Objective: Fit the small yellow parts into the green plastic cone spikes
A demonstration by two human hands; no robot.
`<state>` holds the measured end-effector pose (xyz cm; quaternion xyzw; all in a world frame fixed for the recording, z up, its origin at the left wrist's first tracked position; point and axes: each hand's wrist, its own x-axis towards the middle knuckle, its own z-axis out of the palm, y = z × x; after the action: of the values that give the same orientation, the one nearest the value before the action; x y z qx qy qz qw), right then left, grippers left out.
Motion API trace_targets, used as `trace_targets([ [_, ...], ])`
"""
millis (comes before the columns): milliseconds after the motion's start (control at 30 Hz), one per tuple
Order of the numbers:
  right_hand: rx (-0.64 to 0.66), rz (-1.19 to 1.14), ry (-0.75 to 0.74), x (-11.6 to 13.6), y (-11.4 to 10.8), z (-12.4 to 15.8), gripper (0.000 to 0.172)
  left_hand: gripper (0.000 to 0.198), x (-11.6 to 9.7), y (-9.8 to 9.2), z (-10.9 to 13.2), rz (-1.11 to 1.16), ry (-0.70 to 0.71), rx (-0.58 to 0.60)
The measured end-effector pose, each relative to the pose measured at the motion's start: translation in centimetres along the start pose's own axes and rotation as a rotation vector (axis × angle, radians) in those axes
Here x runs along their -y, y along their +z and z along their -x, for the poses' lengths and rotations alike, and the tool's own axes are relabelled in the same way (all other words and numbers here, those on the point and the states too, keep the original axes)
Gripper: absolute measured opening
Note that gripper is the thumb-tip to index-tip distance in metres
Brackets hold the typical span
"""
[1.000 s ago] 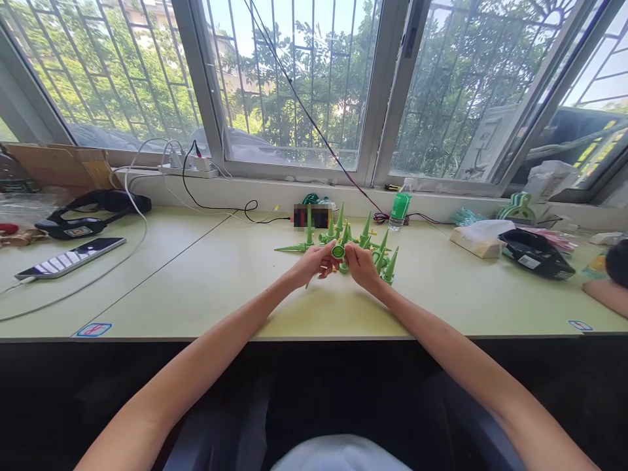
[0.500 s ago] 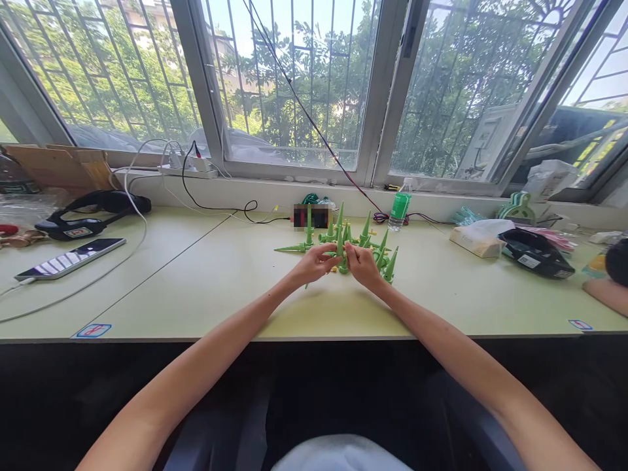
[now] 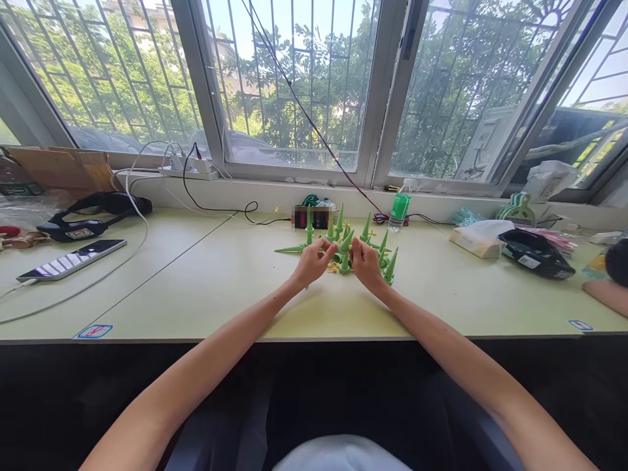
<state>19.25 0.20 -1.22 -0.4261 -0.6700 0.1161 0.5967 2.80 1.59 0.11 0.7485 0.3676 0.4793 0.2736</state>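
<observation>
My left hand [image 3: 313, 261] and my right hand [image 3: 364, 263] meet at the middle of the pale green table [image 3: 206, 288]. Together they hold one green plastic cone spike [image 3: 345, 243], which tilts with its tip up and to the right. My left hand's fingers are curled at its lower end. My right hand pinches close to its upper part. Several more green cone spikes [image 3: 387, 261] stand upright or lie around both hands, with small yellow pieces [image 3: 333, 267] among them.
A green-labelled bottle [image 3: 400, 208] stands by the window ledge. At the left lie a phone [image 3: 71, 259], black headphones [image 3: 93, 212] and cables. At the right are a white packet [image 3: 478, 237], a black pouch [image 3: 534, 254] and another person's arm [image 3: 606, 293].
The spike in my hands turned: first its round open end faced me, then it stood upright, now it tilts up to the right. My hands shifted slightly away from me.
</observation>
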Motion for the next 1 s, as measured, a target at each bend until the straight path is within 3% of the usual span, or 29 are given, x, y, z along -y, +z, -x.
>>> trace_targets([
  [167,0.111,0.04,-0.057,0.01,-0.06,0.18,0.053,0.077,-1.06,-0.39,0.11,0.276,-0.342,0.294],
  [267,0.172,0.042,-0.079,-0.11,0.05,0.3,0.052,0.074,-1.13,-0.55,0.14,0.354,-0.458,0.34],
  [400,0.191,0.029,-0.102,-0.5,0.17,0.34,0.049,0.066,-0.64,-0.75,0.08,0.477,-0.507,0.371],
  [600,0.212,0.012,-0.112,-0.57,0.15,0.28,0.051,0.056,-0.6,-0.95,0.14,0.566,-0.431,0.34],
  [1000,0.203,-0.068,0.076,-0.76,0.28,0.08,0.064,0.043,-0.57,-0.34,0.59,0.223,-0.062,0.138],
])
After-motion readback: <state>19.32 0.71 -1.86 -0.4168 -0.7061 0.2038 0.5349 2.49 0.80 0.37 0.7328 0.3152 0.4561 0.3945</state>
